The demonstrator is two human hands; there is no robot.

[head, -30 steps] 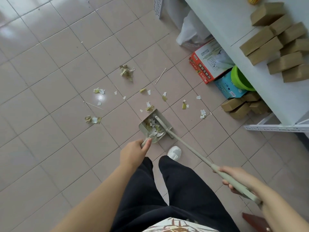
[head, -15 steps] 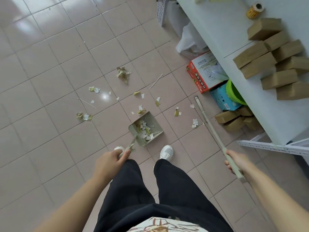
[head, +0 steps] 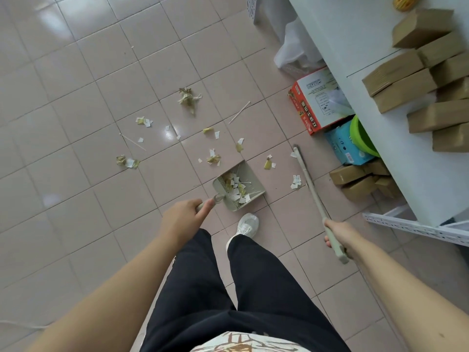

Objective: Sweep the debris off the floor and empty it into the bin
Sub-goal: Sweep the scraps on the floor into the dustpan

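A grey-green dustpan (head: 253,182) rests on the tiled floor just ahead of my white shoe, with paper scraps and sticks inside it. My left hand (head: 184,218) grips its short handle. My right hand (head: 338,233) holds the pale broom handle (head: 311,185), which slants up to a tip near the blue box, right of the dustpan. Scattered debris (head: 187,97) of torn paper, yellowish bits and thin sticks lies on the tiles beyond and left of the pan. No bin is clearly visible.
A white table (head: 368,47) with several brown cardboard boxes (head: 401,80) runs along the right. Under it sit a red box (head: 308,118), a blue box (head: 341,146), a green basin (head: 360,137), brown boxes and a white plastic bag (head: 294,49).
The broom has swung out of the dustpan to the right, its tip now near the blue box. The dustpan stays on the floor, held by my left hand.
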